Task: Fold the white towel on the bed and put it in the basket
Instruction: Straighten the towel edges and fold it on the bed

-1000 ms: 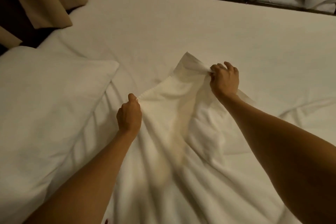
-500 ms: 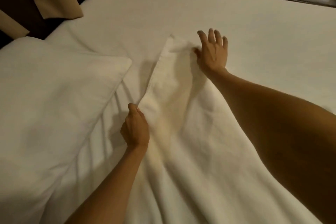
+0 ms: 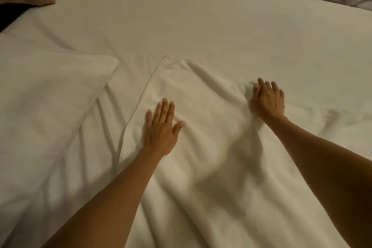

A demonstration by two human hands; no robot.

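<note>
White towel (image 3: 201, 106) near end beyond frame bottom.

Dim warm light (soft, slightly blurred)

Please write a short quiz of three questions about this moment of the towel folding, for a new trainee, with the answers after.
1. True or false: the left hand pinches a corner of the white towel and lifts it off the bed.
2. Which thing lies to the left of the towel? A) a pillow B) a basket C) a book
3. Fill in: the right hand lies open near the towel's ____ edge.

Key
1. False: both hands lie open and flat on the towel, and no grip is closed on it.
2. A: the pillow lies there; no basket is in view.
3. Right.
</note>
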